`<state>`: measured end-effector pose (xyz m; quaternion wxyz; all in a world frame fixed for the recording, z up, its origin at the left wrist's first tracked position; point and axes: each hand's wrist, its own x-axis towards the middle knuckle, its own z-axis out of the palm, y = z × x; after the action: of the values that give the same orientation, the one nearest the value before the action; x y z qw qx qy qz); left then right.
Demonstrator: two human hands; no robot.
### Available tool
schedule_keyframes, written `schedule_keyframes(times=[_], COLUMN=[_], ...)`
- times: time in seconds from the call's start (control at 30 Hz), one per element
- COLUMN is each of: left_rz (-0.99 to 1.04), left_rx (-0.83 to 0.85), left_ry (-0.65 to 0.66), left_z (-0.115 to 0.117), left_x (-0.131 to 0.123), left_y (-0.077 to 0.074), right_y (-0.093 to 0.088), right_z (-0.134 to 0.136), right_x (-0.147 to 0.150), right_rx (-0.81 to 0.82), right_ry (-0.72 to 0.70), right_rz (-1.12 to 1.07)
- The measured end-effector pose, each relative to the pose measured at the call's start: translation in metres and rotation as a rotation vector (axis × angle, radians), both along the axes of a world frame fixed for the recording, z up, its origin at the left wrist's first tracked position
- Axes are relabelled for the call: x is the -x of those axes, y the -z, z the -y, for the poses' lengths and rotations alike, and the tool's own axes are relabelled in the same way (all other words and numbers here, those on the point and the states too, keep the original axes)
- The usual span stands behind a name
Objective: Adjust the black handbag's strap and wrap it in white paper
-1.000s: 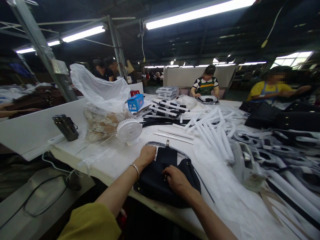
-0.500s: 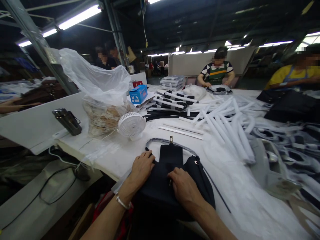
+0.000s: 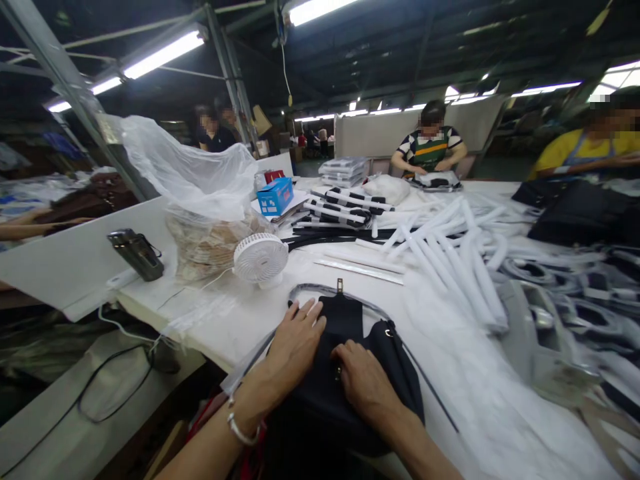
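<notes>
A dark navy handbag lies at the near edge of the white table, its strap looping round the far side. My left hand rests flat on the bag's left part with fingers stretched out. My right hand presses on the bag's middle with fingers curled at a small metal fitting; what they pinch is hidden.
A small white fan stands behind the bag, beside a plastic bag of tan pieces. A blue box, several white wrapped straps and dark bags cover the table. Other people work at the far side.
My left hand has slid from the bag's left edge onto its top and spread its fingers. The right hand has stayed on the bag's middle. The view has shifted slightly.
</notes>
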<state>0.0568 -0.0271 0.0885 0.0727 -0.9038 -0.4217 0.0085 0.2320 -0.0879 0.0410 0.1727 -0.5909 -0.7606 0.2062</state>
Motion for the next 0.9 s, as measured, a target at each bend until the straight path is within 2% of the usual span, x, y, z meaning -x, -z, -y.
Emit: schedule_keyframes(times=[0.07,0.17,0.23,0.3,0.37,0.43,0.67,0.9], left_rz=[0.039,0.083,0.123,0.152,0.171,0.206,0.303,0.314], left_rx=[0.063,0.178,0.192,0.192,0.184,0.154,0.131,0.168], left_ry=[0.055,0.026,-0.006,-0.003,0.019,0.031,0.013,0.019], left_z=[0.014,0.03,0.034,0.033,0.031,0.03,0.03,0.029], left_x=[-0.006,-0.006,-0.004,-0.001,0.001,0.001,0.001,0.0], left_y=[0.008,0.033,0.047,0.053,0.055,0.055,0.059,0.052], right_y=[0.003,0.0,-0.012,-0.027,-0.039,-0.042,-0.014,-0.018], right_z=[0.0,0.0,0.001,0.003,0.007,0.011,0.016,0.012], right_x=[-0.001,-0.001,0.001,0.002,0.003,0.001,-0.007,-0.009], right_rx=[0.005,0.008,0.016,0.025,-0.006,-0.061,-0.027,0.017], right_ry=[0.004,0.008,-0.004,-0.014,-0.025,-0.026,-0.007,-0.035], right_rz=[0.001,-0.006,0.02,0.088,0.16,0.214,0.274,0.286])
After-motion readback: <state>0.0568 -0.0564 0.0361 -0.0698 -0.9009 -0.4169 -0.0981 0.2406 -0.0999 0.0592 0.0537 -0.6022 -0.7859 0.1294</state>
